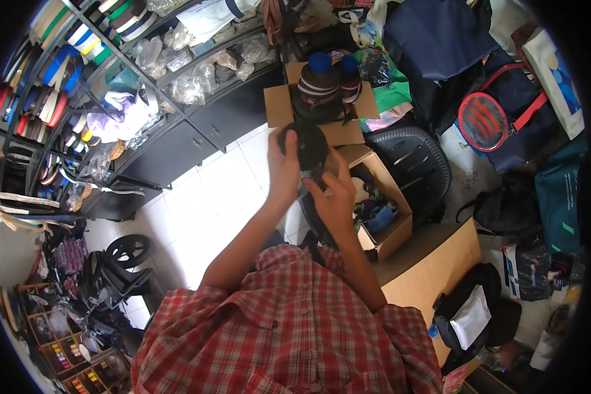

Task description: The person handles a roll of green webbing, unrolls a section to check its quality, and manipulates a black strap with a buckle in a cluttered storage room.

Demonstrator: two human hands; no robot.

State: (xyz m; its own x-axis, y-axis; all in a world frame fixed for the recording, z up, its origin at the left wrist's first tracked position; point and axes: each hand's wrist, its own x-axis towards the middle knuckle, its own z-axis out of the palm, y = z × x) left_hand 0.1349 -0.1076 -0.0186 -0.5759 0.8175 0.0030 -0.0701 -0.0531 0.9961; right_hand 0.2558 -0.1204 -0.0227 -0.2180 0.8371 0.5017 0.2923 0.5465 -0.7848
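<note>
A black disc-shaped roll (312,146) is held up in front of my chest, its flat face toward me. My left hand (284,172) grips its left side, with the thumb lying on the face. At the lower right edge of the roll, my right hand (335,196) has its fingers curled against it, thumb and fingertips near a dark part below the disc. What those fingertips pinch is too dark to make out. Just beyond the hands, an open cardboard box (279,108) holds stacked dark rolls with blue tops (320,64).
A second open carton (397,243) with mixed items stands right of my hands, beside a black plastic chair (410,164). Shelves of coloured strap rolls (65,65) and plastic-wrapped packets line the left. Bags (440,39) crowd the right, near a wooden tabletop (433,279).
</note>
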